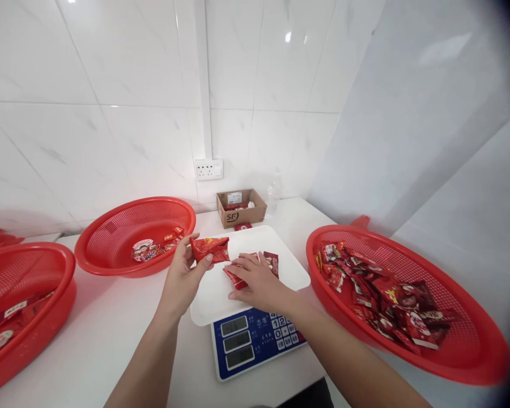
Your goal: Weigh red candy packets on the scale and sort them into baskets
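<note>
The left hand (186, 276) pinches a red packet (211, 250) between thumb and fingers over the white pan (291, 272). The right hand (259, 280), fingers loosely spread, lies over other packets (271, 261) on the pan; whether it grips any cannot be told. Behind stand a box (251, 216) and a barely visible clear container (273, 195). A full basket (488, 345) stands right; two more (104, 243) (66, 300) stand left, the nearer cut off. The right forearm hides some scale (259, 362) keys; the display digits are hard to read.
</note>
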A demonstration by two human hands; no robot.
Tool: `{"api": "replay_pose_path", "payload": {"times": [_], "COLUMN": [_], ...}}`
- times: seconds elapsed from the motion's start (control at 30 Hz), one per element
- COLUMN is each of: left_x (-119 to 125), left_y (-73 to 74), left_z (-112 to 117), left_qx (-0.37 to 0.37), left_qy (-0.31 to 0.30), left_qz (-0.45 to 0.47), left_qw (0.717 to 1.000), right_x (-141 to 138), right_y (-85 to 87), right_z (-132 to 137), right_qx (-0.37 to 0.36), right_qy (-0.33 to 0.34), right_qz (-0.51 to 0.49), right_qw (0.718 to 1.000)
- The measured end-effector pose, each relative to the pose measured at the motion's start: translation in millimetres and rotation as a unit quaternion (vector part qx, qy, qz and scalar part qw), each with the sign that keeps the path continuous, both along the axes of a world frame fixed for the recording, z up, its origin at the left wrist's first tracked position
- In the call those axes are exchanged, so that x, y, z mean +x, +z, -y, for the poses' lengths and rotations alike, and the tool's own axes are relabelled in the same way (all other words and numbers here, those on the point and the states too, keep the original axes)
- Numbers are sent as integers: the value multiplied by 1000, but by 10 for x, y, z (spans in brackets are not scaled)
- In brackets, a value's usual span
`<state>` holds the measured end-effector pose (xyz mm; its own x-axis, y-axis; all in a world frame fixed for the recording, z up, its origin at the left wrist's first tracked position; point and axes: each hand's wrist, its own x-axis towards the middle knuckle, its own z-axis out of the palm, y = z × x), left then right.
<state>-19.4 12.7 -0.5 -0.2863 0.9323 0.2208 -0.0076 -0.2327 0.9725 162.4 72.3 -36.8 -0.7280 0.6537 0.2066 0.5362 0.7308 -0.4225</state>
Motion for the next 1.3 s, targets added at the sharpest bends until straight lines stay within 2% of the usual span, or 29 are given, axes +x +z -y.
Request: {"api": "replay_pose_path", "payload": {"times": [0.07, 0.2, 0.37, 0.47, 0.5, 0.57, 0.63, 0.7, 0.77, 0.87, 0.97, 1.07, 1.13, 1.23, 1.3], "left_x": [0, 1, 2, 6, 14, 46, 103, 173, 234, 268, 240, 207, 200, 206, 212], "left_y": [-3, -3, -11, -20, -24, -34, -43, -49, -51, -54, -55, -53, -53, -61, -68], "left_z": [-3, -3, -2, 7, 12, 26, 42, 58, 69, 75, 69, 57, 49, 49, 56], "left_qx": [1, -4, -16, -9, -6, -5, -15, -28, -34, -39, -57, -62, -41, -7, 2], "left_qy": [-5, -6, -12, -29, -43, -74, -99, -111, -118, -134, -195, -257, -237, -164, -137], "left_qz": [-1, -3, -14, -38, -51, -81, -106, -123, -126, -120, -93, -58, -74, -120, -135], "left_qw": [1000, 1000, 1000, 999, 998, 994, 989, 986, 984, 983, 975, 963, 968, 979, 981], "right_x": [118, 332, 328, 285, 281, 288, 296, 287, 259, 206, 182, 184, 183, 161, 139], "right_y": [55, 88, 24, 84, 120, 198, 263, 302, 319, 315, 300, 300, 306, 312, 315], "right_z": [-8, -48, 34, 101, 117, 144, 177, 217, 254, 271, 246, 227, 229, 251, 270], "right_qx": [-37, -75, -95, -90, -106, -184, -287, -334, -314, -244, -203, -205, -232, -291, -302], "right_qy": [-25, -119, -87, -90, -99, -104, -75, -27, 2, -29, -72, -86, -71, -20, -15], "right_qz": [5, 21, 35, -38, -84, -187, -259, -284, -286, -281, -268, -270, -274, -285, -295], "right_qw": [999, 990, 991, 991, 986, 959, 919, 898, 905, 928, 939, 937, 930, 913, 906]}}
